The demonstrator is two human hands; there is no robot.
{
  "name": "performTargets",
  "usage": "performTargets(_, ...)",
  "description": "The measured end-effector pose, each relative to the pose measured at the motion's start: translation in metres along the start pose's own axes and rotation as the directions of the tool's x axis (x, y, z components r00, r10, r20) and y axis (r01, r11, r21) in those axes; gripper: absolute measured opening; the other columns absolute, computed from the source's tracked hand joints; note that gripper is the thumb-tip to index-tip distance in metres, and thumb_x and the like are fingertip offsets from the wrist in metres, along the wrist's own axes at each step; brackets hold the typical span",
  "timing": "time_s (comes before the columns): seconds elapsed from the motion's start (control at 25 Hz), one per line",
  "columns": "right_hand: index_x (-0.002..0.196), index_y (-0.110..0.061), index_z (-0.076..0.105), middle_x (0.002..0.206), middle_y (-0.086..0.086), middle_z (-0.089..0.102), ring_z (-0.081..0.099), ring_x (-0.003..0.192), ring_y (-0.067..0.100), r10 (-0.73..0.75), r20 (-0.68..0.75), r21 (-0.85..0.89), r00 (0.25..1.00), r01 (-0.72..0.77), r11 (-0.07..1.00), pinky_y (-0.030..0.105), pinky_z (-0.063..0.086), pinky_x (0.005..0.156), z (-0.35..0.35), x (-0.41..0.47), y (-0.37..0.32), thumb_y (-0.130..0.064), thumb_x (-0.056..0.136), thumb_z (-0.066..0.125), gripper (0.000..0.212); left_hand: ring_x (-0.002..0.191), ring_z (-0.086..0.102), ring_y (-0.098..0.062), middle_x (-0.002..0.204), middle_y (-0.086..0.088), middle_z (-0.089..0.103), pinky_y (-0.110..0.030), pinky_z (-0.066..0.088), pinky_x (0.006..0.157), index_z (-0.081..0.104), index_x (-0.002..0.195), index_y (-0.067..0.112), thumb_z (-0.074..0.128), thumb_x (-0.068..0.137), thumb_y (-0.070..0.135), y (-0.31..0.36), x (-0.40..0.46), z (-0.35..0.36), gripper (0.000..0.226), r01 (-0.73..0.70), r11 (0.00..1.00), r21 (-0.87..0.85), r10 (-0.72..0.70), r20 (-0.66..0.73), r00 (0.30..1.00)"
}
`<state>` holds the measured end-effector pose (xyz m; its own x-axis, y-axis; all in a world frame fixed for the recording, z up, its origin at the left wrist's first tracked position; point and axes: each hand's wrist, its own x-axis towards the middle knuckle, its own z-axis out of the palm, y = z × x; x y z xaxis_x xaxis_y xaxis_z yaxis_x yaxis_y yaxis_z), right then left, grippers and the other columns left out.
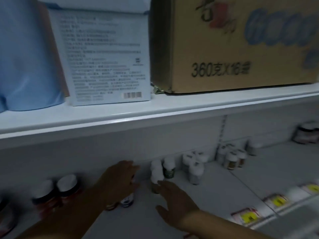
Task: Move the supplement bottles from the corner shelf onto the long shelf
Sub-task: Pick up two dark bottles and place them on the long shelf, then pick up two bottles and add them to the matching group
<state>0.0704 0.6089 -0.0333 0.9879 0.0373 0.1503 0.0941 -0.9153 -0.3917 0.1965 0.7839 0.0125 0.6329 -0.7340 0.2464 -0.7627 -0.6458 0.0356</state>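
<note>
Small white-capped supplement bottles (168, 167) stand in a loose row near the back of the long shelf (215, 195). More bottles (231, 161) are clustered on the corner shelf (276, 161) to the right. My left hand (119, 180) lies over two small bottles; a blue-labelled bottle (127, 200) shows under the palm, and its grip is hidden. My right hand (174, 199) is spread open, with a fingertip at a white-capped bottle (156, 175). The picture is dim and blurred.
Two red jars with white lids (67, 187) stand at the left of the long shelf. A dark jar (307, 133) sits far right. Yellow price tags (278, 201) line the front edge. The upper shelf (120, 116) overhangs closely, carrying a cardboard box (241, 44), a white carton (105, 56) and blue packs (27, 54).
</note>
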Motion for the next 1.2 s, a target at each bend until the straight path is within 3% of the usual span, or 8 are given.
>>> performTargets(0.08, 0.148, -0.029, 0.012, 0.159, 0.002, 0.002, 0.003, 0.146, 0.02, 0.08, 0.113, -0.122, 0.99, -0.066, 0.99, 0.029, 0.009, 0.117, -0.028, -0.023, 0.025, -0.062, 0.087, 0.027, 0.071, 0.141, 0.027, -0.02, 0.153, -0.001, 0.026, -0.033, 0.027, 0.115, 0.033, 0.141, 0.024, 0.02, 0.059, 0.071, 0.029, 0.021, -0.009, 0.095, 0.015, 0.998, -0.059, -0.005, 0.174, 0.985)
performTargets(0.12, 0.148, -0.028, 0.01, 0.159, 0.006, 0.0, 0.001, 0.147, 0.024, 0.129, 0.099, -0.192, 0.987, -0.108, 0.976, 0.033, 0.008, 0.118, -0.046, -0.035, 0.038, -0.062, 0.087, 0.028, 0.072, 0.143, 0.018, -0.018, 0.156, 0.0, 0.017, -0.031, 0.019, 0.117, 0.026, 0.144, 0.027, 0.017, 0.059, 0.072, 0.047, 0.032, -0.011, 0.097, 0.012, 0.994, -0.112, 0.013, 0.219, 0.976)
performTargets(0.28, 0.148, -0.024, 0.013, 0.159, 0.013, 0.003, 0.004, 0.146, 0.031, 0.283, 0.025, -0.378, 0.959, -0.253, 0.891, 0.041, 0.012, 0.119, -0.098, -0.093, 0.096, -0.045, 0.091, 0.046, 0.07, 0.145, 0.011, -0.02, 0.158, -0.001, 0.013, -0.036, 0.013, 0.117, 0.021, 0.145, 0.029, 0.011, 0.063, 0.073, 0.139, 0.071, 0.007, 0.093, -0.143, 0.983, -0.118, 0.161, 0.159, 0.974)
performTargets(0.44, 0.148, -0.025, 0.012, 0.159, 0.012, 0.003, 0.004, 0.146, 0.03, 0.406, -0.042, -0.332, 0.913, -0.396, 0.856, 0.042, 0.011, 0.118, -0.142, -0.168, 0.152, -0.044, 0.091, 0.047, 0.07, 0.146, -0.005, -0.019, 0.159, 0.002, -0.002, -0.042, 0.001, 0.12, 0.009, 0.146, 0.033, 0.033, 0.089, 0.058, 0.253, 0.108, 0.024, 0.067, -0.263, 0.959, -0.102, 0.278, 0.181, 0.943)
performTargets(0.68, 0.147, -0.029, 0.013, 0.159, 0.009, 0.007, 0.004, 0.146, 0.026, 0.531, -0.205, -0.257, 0.822, -0.569, 0.781, 0.038, 0.01, 0.119, -0.21, -0.29, 0.261, -0.047, 0.089, 0.048, 0.071, 0.146, 0.001, -0.022, 0.159, -0.001, 0.002, -0.045, 0.007, 0.119, 0.014, 0.145, 0.033, 0.034, 0.089, 0.058, 0.434, 0.169, 0.049, 0.065, -0.327, 0.928, -0.176, 0.356, 0.172, 0.919)
performTargets(0.84, 0.148, -0.029, 0.01, 0.159, 0.008, 0.006, 0.003, 0.146, 0.025, 0.604, -0.239, -0.198, 0.761, -0.647, 0.737, 0.036, 0.009, 0.118, -0.249, -0.355, 0.322, -0.049, 0.089, 0.048, 0.073, 0.146, 0.003, -0.024, 0.159, -0.004, 0.004, -0.046, 0.011, 0.119, 0.016, 0.146, 0.03, 0.035, 0.09, 0.056, 0.531, 0.203, 0.066, 0.064, -0.36, 0.899, -0.249, 0.409, 0.189, 0.893)
performTargets(1.04, 0.147, -0.033, 0.01, 0.16, 0.002, 0.005, 0.0, 0.146, 0.019, 0.661, -0.268, -0.076, 0.701, -0.699, 0.711, 0.034, 0.013, 0.117, -0.279, -0.386, 0.403, -0.051, 0.089, 0.047, 0.071, 0.146, 0.004, -0.021, 0.159, -0.002, 0.003, -0.041, 0.012, 0.119, 0.012, 0.147, 0.028, 0.036, 0.091, 0.051, 0.599, 0.257, 0.09, 0.065, -0.38, 0.877, -0.295, 0.436, 0.152, 0.887)
performTargets(1.2, 0.147, -0.034, 0.009, 0.159, 0.001, 0.006, 0.004, 0.146, 0.019, 0.662, -0.245, -0.073, 0.708, -0.695, 0.716, 0.035, 0.017, 0.117, -0.303, -0.371, 0.472, -0.049, 0.09, 0.047, 0.07, 0.145, 0.008, -0.02, 0.159, -0.002, 0.006, -0.036, 0.016, 0.118, 0.012, 0.147, 0.027, 0.038, 0.092, 0.049, 0.627, 0.326, 0.12, 0.065, -0.365, 0.869, -0.333, 0.436, 0.167, 0.884)
